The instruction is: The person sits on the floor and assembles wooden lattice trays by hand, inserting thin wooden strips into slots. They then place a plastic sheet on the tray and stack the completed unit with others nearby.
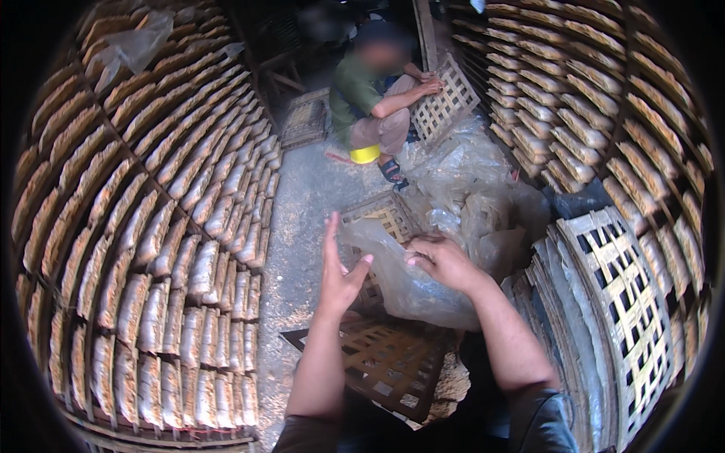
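My right hand [442, 260] is closed on the upper edge of a thin, cloudy plastic sheet [411, 294], its thumb and fingers pinching it. The sheet hangs crumpled between my two hands. On the other side, my left hand [341, 275] is raised with fingers stretched and thumb apart, holding nothing; whether it touches the sheet's left end I cannot tell. Below my hands, a woven bamboo tray [393, 359] with a dark frame lies tilted close to my body. Partly hidden behind the sheet is another lattice tray [389, 215].
Racks of pale, crumbly slabs line the left [174, 302] and right [544, 98]. Loose plastic [483, 204] is heaped ahead. A stack of lattice trays [634, 294] stands at my right. Across the concrete floor [291, 249], a seated co-worker [359, 106] holds a woven tray [445, 102].
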A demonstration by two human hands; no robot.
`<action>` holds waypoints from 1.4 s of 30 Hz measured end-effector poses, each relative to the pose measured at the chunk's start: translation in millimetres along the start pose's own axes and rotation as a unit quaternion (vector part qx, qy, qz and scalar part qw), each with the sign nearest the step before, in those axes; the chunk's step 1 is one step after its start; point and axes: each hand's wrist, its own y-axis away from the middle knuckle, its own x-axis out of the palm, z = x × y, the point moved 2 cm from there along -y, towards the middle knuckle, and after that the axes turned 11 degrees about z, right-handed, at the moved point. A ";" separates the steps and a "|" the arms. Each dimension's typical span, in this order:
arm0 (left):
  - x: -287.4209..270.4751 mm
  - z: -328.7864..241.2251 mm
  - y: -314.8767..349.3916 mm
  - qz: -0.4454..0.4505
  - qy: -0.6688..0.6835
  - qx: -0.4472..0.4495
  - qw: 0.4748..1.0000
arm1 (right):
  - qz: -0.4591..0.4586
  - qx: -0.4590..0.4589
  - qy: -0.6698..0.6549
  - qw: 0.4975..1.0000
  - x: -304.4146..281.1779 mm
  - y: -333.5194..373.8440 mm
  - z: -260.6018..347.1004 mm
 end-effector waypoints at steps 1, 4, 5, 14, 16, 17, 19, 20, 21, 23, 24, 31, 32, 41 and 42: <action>0.3 7.9 -2.0 0.030 0.000 -0.007 1.000 | 0.006 0.027 -0.071 0.997 4.3 2.6 -1.5; 0.9 24.0 -6.0 0.072 0.037 -0.040 0.996 | 0.033 0.007 -0.084 0.996 -2.7 0.2 2.3; 0.1 28.1 -6.5 0.077 0.055 -0.053 0.994 | 0.032 0.013 -0.087 0.996 -1.7 -0.7 2.5; -7.2 35.4 -15.8 0.026 0.024 -0.151 0.988 | 0.006 0.062 -0.014 0.998 3.1 -11.2 -12.1; -7.2 35.7 -14.7 0.019 -0.003 -0.151 0.988 | -0.002 0.052 0.047 0.998 3.0 -16.5 -19.7; -6.6 35.8 -14.4 0.016 -0.016 -0.150 0.988 | 0.002 0.067 0.023 0.997 3.0 -17.4 -22.7; -1.1 32.1 -16.5 0.011 0.009 -0.163 0.986 | -0.004 0.077 0.022 0.997 1.1 -15.9 -29.2; 2.1 31.8 -16.8 0.009 0.021 -0.170 0.985 | -0.008 0.082 0.021 0.996 0.4 -14.2 -32.3; -0.3 39.5 -14.0 0.004 0.013 -0.167 0.986 | -0.013 0.081 0.007 0.997 0.7 -16.4 -30.5; -4.1 65.0 -6.7 -0.003 0.002 -0.159 0.987 | -0.024 0.081 -0.016 0.996 -2.2 -17.5 -26.4; -3.2 64.4 -7.0 0.028 0.014 -0.176 0.984 | -0.031 0.087 -0.024 0.995 -4.9 -14.7 -29.0; -1.2 51.2 -5.8 0.073 0.046 -0.165 0.983 | 0.042 0.122 -0.045 0.991 -3.6 -8.3 -23.2; 0.4 44.1 -5.8 0.070 0.037 -0.143 0.987 | 0.035 0.113 -0.065 0.991 -1.9 -10.8 -15.8; 13.5 35.5 -6.6 0.137 -0.151 0.061 0.977 | 0.048 0.040 -0.080 0.995 27.3 -29.5 -8.9; 12.3 34.5 -6.9 0.113 -0.163 0.065 0.978 | 0.060 0.054 -0.084 0.993 29.0 -29.8 -9.3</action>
